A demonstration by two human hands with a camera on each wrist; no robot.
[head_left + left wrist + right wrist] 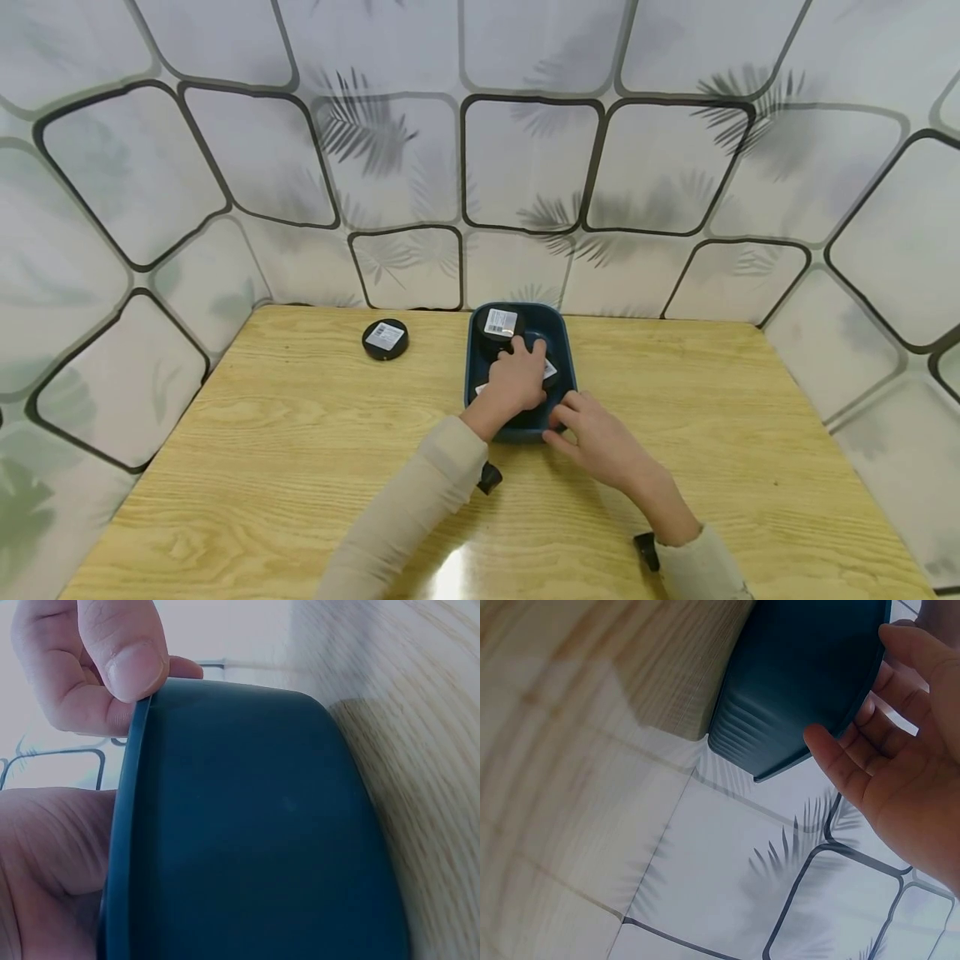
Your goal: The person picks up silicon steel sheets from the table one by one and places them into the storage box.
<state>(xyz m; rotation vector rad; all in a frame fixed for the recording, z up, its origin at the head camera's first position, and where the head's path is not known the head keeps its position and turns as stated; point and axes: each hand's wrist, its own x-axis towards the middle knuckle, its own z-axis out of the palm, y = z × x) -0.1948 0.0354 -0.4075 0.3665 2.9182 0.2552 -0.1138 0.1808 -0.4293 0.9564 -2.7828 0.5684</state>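
Observation:
A dark blue plastic bin [566, 333] stands at the back middle of the table. Inside it are several flat round black cases, one with a white barcode label [500, 322] at the far left corner. My left hand [517, 375] reaches into the bin over a labelled round case [551, 371], fingers at its far edge and thumb near its close edge, covering most of it. At the bin's near right corner, my right hand [600, 433] grips the rim. The left wrist view shows its thumb [135, 671] against the bin's rim; the right wrist view shows fingers [832, 754] around that corner.
Another round black case [385, 339] with a white label lies on the table left of the bin. The wooden table [300, 442] ends at a patterned wall covering [405, 267] close behind the bin. Black camera mounts [490, 478] sit under both wrists.

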